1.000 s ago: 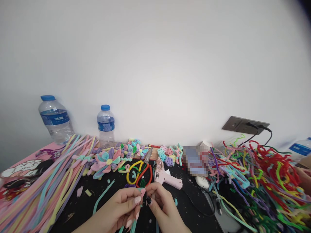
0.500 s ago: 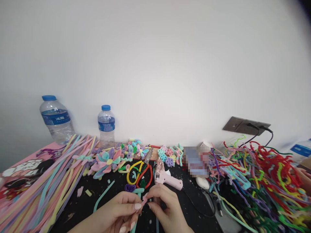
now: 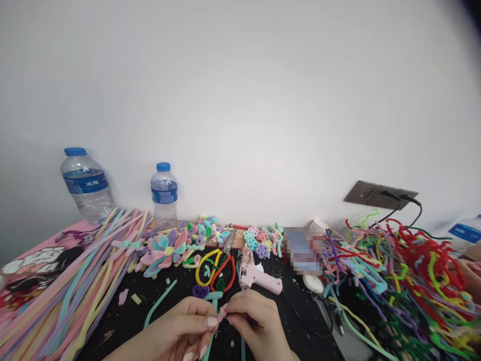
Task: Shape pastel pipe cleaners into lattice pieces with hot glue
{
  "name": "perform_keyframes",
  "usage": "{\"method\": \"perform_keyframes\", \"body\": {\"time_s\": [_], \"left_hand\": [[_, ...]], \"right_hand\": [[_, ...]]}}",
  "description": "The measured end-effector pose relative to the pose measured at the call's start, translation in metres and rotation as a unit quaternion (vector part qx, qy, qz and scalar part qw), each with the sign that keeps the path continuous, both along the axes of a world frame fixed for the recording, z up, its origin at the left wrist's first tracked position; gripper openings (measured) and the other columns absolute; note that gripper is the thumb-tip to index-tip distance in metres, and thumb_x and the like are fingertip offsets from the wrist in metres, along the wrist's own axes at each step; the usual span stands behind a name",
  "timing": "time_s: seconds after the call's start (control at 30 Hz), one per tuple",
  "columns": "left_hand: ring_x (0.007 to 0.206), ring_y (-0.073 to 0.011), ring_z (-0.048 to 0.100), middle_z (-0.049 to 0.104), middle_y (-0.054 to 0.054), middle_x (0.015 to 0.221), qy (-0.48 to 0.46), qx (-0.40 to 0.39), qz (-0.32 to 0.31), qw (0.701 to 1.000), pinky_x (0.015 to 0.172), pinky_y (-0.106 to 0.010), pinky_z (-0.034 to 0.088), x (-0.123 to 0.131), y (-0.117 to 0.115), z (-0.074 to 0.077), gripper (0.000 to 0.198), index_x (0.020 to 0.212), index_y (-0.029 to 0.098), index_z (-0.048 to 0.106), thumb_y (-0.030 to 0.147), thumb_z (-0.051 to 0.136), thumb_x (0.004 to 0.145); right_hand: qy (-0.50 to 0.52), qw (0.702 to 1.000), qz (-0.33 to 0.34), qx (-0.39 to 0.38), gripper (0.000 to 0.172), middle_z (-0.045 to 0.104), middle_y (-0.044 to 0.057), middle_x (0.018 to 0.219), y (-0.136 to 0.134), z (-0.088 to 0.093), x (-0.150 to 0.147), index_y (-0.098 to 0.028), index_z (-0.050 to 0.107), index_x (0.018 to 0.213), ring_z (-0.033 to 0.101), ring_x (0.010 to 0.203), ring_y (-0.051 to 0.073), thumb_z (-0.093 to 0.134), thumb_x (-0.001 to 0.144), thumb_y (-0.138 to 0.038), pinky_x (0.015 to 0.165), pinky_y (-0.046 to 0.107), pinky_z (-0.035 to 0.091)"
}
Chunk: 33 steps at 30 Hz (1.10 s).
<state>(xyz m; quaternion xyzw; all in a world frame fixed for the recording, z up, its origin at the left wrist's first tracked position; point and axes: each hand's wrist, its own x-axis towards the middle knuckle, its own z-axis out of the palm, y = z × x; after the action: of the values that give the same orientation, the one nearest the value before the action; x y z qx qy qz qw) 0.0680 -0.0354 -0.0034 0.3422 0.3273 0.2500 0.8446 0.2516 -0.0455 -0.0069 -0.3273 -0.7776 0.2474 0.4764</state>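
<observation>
Between the fingertips of my two hands is a short pink piece of pipe cleaner. My left hand pinches its lower left end, with the other fingers curled below. The fingers of my right hand close on its upper right end. Just behind my hands lie a mint pipe cleaner and a small purple looped flower. Scissors with one yellow and one red handle rest beyond them. A pale pink glue gun lies behind my right hand.
Long pastel pipe cleaners spread at left, below two water bottles. Fuzzy flowers line the back. A blurred phone, white case and tangled colourful pipe cleaners lie at right. Another person's hand shows at the right edge.
My right hand's fingers have shifted slightly down and closed more on the pink piece. My left hand has barely moved.
</observation>
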Motion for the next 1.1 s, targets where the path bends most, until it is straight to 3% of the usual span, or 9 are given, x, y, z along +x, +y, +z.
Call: {"method": "perform_keyframes", "body": {"time_s": [0.5,1.1], "left_hand": [[0.027,-0.0015,0.030,0.056,0.002,0.042,0.022,-0.010,0.009,1.000,0.029,-0.013,0.026,-0.0008,-0.0007,0.0001,0.021,0.062,0.013,0.058,0.030,0.070,0.063],[0.027,-0.0021,0.030,0.056,0.002,0.040,0.030,-0.007,0.004,1.000,0.029,-0.014,0.024,-0.0007,0.0005,-0.0001,0.021,0.060,0.013,0.058,0.030,0.069,0.062]], "right_hand": [[-0.038,0.998,0.029,0.049,0.017,0.069,0.006,0.079,-0.0017,0.0033,0.0028,-0.019,0.067,0.092,0.064,0.073,0.014,0.055,0.084,-0.009,0.065,0.022,0.052],[-0.050,0.997,0.045,0.029,0.016,0.069,0.008,0.080,-0.0018,0.0020,0.0034,-0.015,0.067,0.091,0.064,0.074,0.014,0.056,0.083,-0.006,0.068,0.020,0.050]]}}
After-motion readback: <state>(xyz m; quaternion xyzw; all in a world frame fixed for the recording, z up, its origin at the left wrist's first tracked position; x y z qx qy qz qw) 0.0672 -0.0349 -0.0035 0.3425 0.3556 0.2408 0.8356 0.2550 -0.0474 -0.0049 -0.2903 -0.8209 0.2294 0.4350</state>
